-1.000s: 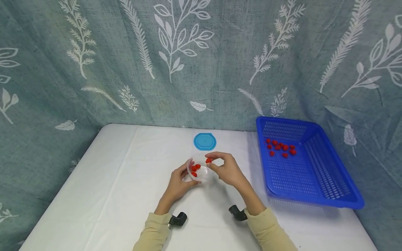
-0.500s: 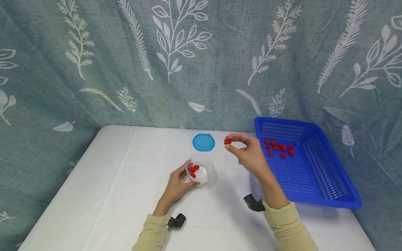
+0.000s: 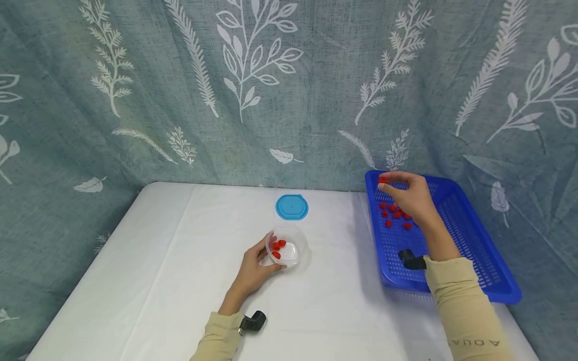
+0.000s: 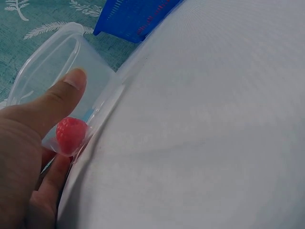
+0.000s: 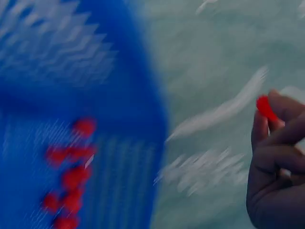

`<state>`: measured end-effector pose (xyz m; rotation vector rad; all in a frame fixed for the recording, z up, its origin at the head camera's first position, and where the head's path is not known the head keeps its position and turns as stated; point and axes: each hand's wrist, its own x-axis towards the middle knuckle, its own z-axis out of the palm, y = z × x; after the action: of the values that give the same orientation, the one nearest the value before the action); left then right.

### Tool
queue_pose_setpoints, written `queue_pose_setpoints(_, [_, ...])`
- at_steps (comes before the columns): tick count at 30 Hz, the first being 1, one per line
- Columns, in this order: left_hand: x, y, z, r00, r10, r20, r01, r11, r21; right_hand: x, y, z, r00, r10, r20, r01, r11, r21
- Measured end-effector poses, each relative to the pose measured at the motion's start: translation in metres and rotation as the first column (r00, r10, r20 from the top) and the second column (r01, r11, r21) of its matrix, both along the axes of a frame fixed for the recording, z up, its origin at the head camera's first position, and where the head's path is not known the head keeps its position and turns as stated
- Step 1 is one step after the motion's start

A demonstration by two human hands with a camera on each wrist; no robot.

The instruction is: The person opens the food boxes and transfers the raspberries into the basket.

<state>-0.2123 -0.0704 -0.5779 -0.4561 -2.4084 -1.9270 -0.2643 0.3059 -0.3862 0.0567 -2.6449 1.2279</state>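
Observation:
My left hand grips a clear plastic tub around its left side, tilted on the table, the thumb at the near side. A few red berries lie inside the tub; one berry shows through its wall in the left wrist view. Over the back left part of a blue basket, my right hand pinches a small red berry between thumb and fingertips. Several more red berries lie on the basket's floor below, some hidden by the hand.
A round blue lid lies on the white tablecloth behind the tub. A green patterned curtain hangs behind and at the sides. The basket stands at the table's right edge.
Carrying the pinched berry, my right hand has moved right and away from the tub to above the basket. The left hand and tub have stayed nearly in place.

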Motion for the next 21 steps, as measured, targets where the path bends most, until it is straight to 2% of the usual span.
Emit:
queue_pose_setpoints(3, [0.0, 0.001, 0.0, 1.0, 0.0, 0.001, 0.0, 1.0, 0.007, -0.014, 0.021, -0.018, 0.998, 0.028, 0.056, -0.033, 0.996, 0.086])
queue_pose_setpoints(6, [0.0, 0.001, 0.001, 1.0, 0.0, 0.002, 0.0, 1.0, 0.014, -0.024, 0.035, -0.036, 0.987, 0.069, 0.144, -0.084, 0.991, 0.103])
queue_pose_setpoints(9, [0.0, 0.0, 0.0, 1.0, -0.003, 0.003, 0.003, 1.0, 0.012, -0.031, 0.042, -0.05, 0.963, 0.116, 0.243, -0.142, 0.986, 0.092])
queue_pose_setpoints(15, [0.0, 0.0, 0.0, 1.0, -0.002, -0.003, 0.002, 1.0, 0.009, -0.045, 0.053, -0.07, 0.918, 0.216, 0.332, -0.269, 0.955, 0.125])
queue_pose_setpoints(21, [-0.001, -0.001, -0.002, 1.0, -0.009, -0.007, 0.009, 1.0, 0.005, -0.055, 0.071, -0.097, 0.873, 0.254, 0.416, -0.3, 0.953, 0.049])
